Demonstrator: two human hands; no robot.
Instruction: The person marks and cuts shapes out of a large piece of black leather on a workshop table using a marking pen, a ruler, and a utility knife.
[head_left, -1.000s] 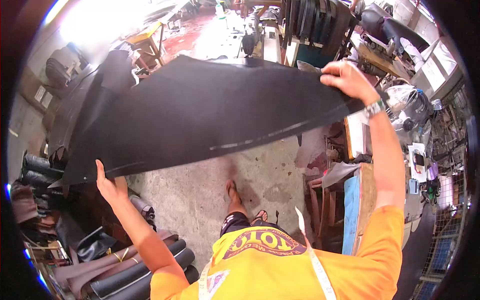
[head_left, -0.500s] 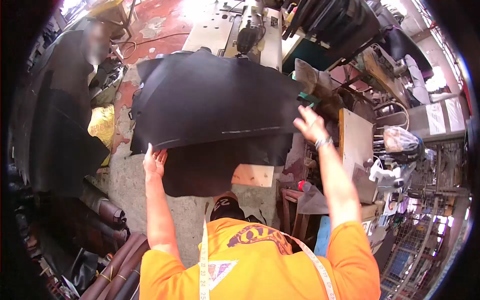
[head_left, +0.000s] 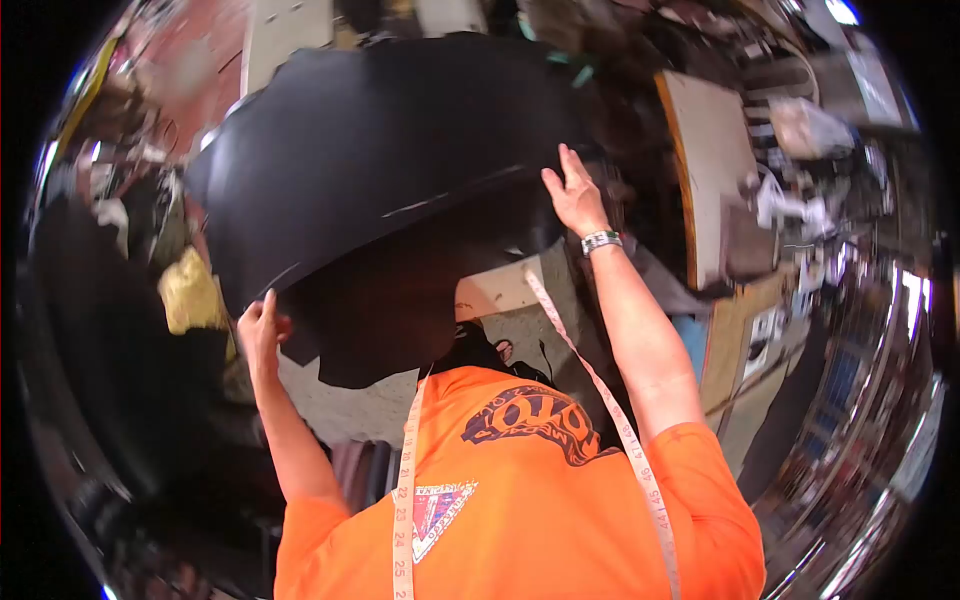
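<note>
Left hand (head_left: 262,325) pinches edge of black leather sheet (head_left: 390,150) at 8 o'clock, right hand (head_left: 575,195) grips it at 3 o'clock, workbench (head_left: 705,170) close beyond.

- The black leather sheet (head_left: 380,140) spans the upper centre of the frame from the left hand (head_left: 262,330) to the right hand (head_left: 575,195), and it blocks any reach straight ahead.
- A second dark sheet (head_left: 380,320) hangs under its near edge and closes off the middle.
- A patch of bare concrete floor (head_left: 340,415) at lower centre-left is the one open gap.
- A pale tabletop (head_left: 710,150) and blurred clutter stand close on the right.
- A yellow bag (head_left: 185,295) and dark heaps crowd the left edge.
</note>
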